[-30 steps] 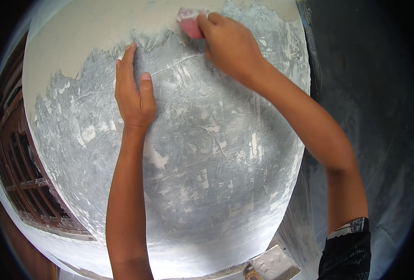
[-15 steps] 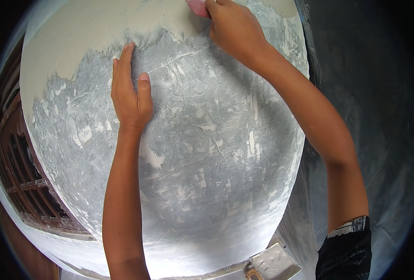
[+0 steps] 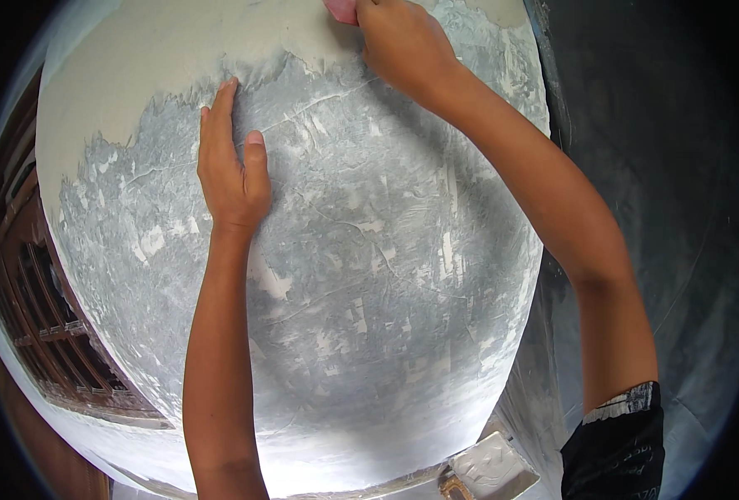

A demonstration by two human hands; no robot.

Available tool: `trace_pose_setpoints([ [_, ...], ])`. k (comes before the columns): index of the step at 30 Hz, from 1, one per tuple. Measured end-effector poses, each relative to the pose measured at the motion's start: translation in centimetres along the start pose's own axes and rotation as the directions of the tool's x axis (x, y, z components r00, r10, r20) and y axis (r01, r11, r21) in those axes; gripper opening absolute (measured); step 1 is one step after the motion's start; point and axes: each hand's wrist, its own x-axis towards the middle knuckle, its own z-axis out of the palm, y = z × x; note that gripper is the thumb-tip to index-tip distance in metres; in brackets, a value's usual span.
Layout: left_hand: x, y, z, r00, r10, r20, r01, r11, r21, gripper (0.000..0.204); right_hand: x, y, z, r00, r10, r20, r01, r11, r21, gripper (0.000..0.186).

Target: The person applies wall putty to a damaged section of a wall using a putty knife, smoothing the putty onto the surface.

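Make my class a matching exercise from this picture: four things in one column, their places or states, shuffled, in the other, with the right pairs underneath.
1. Left hand
2. Pink scraper
3. Tray of pale paste
4. Brown wooden frame

A. At the lower right of the picture
B. Held in the right hand, cut off by the picture's top edge
C. At the far left of the picture
D. Holding nothing, fingers pointing up the picture

Pairs: 1-D; 2-B; 3-A; 4-C
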Motion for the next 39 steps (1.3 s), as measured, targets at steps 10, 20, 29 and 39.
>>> trace_pose_setpoints([
  [10, -0.5, -0.5, -0.8, 1.000, -0.005, 0.000, 0.005, 1.000, -0.002, 0.058, -6.3, -5.1, 0.4, 0.978, -0.201, 0.049, 0.202, 0.979, -0.018, 0.031],
  [20, -0.3, -0.2, -0.4, 0.999, -0.037, -0.016, 0.036, 0.999, -0.019, 0.058, -6.5, -4.6, 0.9, 0.952, -0.239, 0.190, 0.271, 0.949, -0.161, 0.019],
  [29, 0.3, 0.3, 0.4, 1.000, 0.005, -0.014, -0.005, 1.000, -0.025, 0.059, 1.6, 0.4, -0.5, 0.999, 0.043, 0.002, -0.043, 0.999, -0.014, 0.040],
  [39, -0.2, -0.3, -0.7, 1.000, -0.012, -0.008, 0.012, 1.000, -0.017, 0.058, -3.9, -3.7, 0.5, 0.988, -0.149, 0.041, 0.152, 0.986, -0.073, 0.024],
])
